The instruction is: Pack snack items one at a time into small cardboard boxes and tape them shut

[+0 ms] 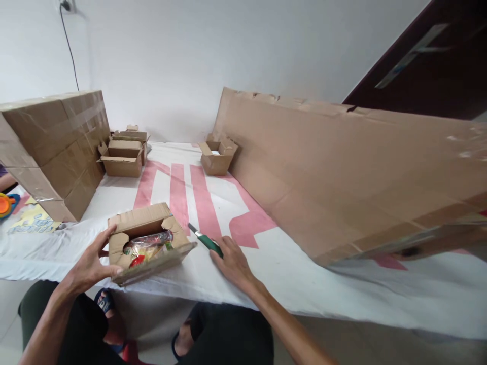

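My left hand (89, 265) grips the left side of a small cardboard box (155, 269), thumb near its front corner and fingers at the back corner. The box stands open near the table's front edge, its flaps spread. Inside lie clear plastic packets (150, 246) with red, yellow and green on them; their contents I cannot make out. To the right, my right hand (234, 261) is closed around the green handle of a utility knife (207, 241). The knife lies low over the cloth, its tip pointing up and left towards the box.
Two open cardboard boxes (122, 166) stand at the back left, beside a large taped carton (72, 152). Another small open box (217, 163) rests against a long cardboard panel (323, 172) on the right. A white and pink cloth (243, 215) covers the table.
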A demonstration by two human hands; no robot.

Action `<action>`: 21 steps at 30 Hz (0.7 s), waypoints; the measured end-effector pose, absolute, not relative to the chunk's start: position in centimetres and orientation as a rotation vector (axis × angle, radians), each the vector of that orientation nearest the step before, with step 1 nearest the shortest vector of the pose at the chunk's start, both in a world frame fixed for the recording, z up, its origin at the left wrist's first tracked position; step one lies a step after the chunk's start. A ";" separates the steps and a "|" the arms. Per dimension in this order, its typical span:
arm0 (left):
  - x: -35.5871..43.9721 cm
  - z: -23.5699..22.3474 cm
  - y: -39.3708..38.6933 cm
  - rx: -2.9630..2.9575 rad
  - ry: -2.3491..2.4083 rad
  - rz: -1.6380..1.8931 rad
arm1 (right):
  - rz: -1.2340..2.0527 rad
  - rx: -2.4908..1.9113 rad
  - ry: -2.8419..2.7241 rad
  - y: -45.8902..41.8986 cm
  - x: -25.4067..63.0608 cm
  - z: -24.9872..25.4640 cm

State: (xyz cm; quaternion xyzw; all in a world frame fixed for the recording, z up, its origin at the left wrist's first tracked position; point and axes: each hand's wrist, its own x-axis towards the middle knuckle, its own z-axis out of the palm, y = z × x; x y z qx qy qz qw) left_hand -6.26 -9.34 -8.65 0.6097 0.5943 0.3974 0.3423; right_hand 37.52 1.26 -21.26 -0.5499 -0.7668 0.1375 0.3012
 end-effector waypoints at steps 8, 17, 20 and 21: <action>-6.0 -7.3 -9.6 1.650 1.567 0.901 | 1.142 -1.106 -1.658 1.7 31.7 -13.6; -7.0 -7.4 -8.5 1.627 1.498 0.848 | 1.072 -1.110 -1.875 -1.9 27.3 -9.5; -7.1 -7.4 -8.3 1.615 1.484 0.832 | 0.940 -1.174 -1.882 -2.9 27.1 -10.4; -6.9 -7.4 -8.4 1.610 1.487 0.834 | 0.912 -1.187 -1.880 -3.1 27.1 -10.8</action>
